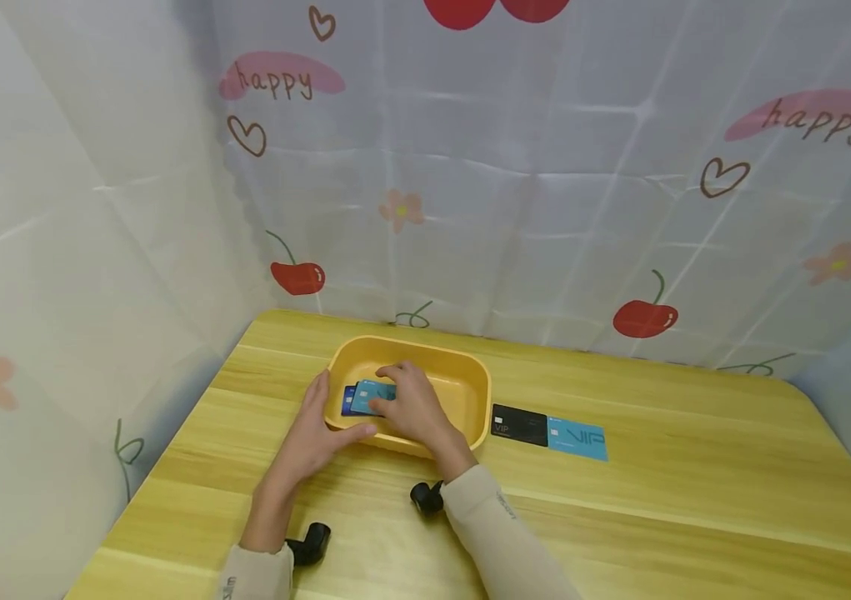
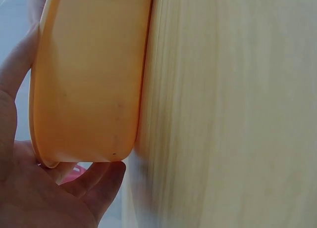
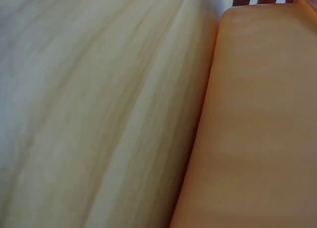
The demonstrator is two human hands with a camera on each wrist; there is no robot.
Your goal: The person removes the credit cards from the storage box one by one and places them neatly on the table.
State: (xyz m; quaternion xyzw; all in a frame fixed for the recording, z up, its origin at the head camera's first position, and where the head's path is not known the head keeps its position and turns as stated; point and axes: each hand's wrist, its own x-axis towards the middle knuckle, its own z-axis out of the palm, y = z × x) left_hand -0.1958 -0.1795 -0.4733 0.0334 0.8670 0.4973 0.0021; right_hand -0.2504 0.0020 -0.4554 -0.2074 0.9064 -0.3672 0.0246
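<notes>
A yellow plastic basin (image 1: 463,367) stands on the table, its outer wall (image 2: 89,79) filling much of the left wrist view. My left hand (image 1: 312,437) holds its left front corner, thumb at the front rim and fingers along the left end. Inside the basin, my right hand (image 1: 417,404) pinches a light blue card (image 1: 367,393) near its right side, with the thumb on its face. A dark blue card (image 1: 347,401) shows partly from beneath it. The right wrist view has only the basin's wall (image 3: 257,114); that hand's fingers are hidden there.
Right of the basin, a black VIP card (image 1: 519,425) and another light blue VIP card (image 1: 578,438) lie end to end on the wooden table (image 1: 695,492). Black wrist-worn devices (image 1: 310,543) sit at both sleeves. A printed curtain (image 1: 515,225) hangs behind the table.
</notes>
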